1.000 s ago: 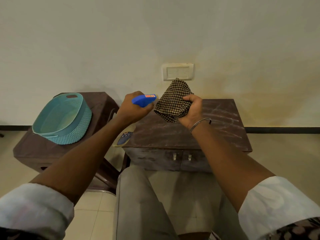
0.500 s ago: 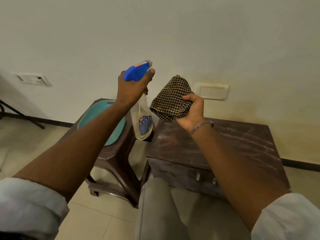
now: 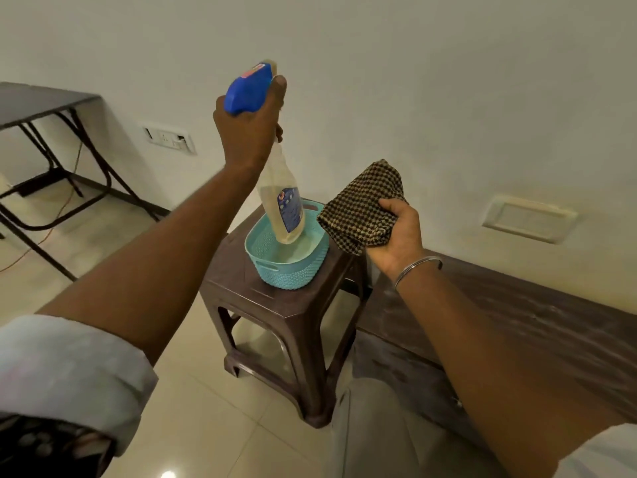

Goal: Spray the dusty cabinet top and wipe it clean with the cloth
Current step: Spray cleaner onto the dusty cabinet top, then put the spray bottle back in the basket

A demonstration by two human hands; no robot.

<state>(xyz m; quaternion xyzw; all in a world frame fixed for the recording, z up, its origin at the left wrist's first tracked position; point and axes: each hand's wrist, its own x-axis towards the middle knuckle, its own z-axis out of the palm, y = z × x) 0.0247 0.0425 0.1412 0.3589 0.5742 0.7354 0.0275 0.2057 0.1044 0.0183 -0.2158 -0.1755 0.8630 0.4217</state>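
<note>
My left hand grips a spray bottle by its blue trigger head, and the clear body hangs down over a teal basket. The bottle's base is at the basket's mouth; I cannot tell if it touches inside. My right hand holds a bunched brown-and-black checked cloth in the air to the right of the basket. The dark brown cabinet top runs along the right, streaked with pale dust, and my right forearm crosses above it.
The basket stands on a dark brown plastic stool directly left of the cabinet. A black folding table stands at the far left by the wall, with an orange cable on the tiled floor. My grey trouser leg is at the bottom.
The view has swung left, away from the cabinet. My left hand has carried the spray bottle left and over the basket on the stool. My right hand keeps hold of the cloth.
</note>
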